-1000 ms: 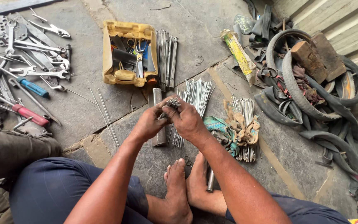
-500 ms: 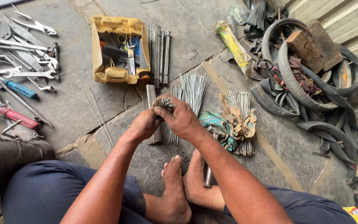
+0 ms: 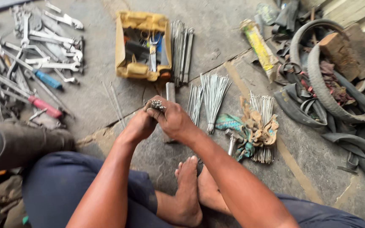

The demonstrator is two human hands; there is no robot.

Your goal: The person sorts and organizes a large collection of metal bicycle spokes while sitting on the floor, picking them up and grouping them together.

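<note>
Both hands met above the floor. The left hand [image 3: 138, 126] and right hand [image 3: 172, 120] closed together around a small metal cluster [image 3: 157, 104], steadying it; loose spokes [image 3: 213, 95] lay just beyond the right hand.

We see even, soft daylight with only faint shadows. Around the yellow box [image 3: 142, 45] the concrete floor [image 3: 93, 99] looks sharp. Far left of the box the tools [image 3: 30, 55] smear slightly, and the frame edges bend outward. No glare shows.
</note>
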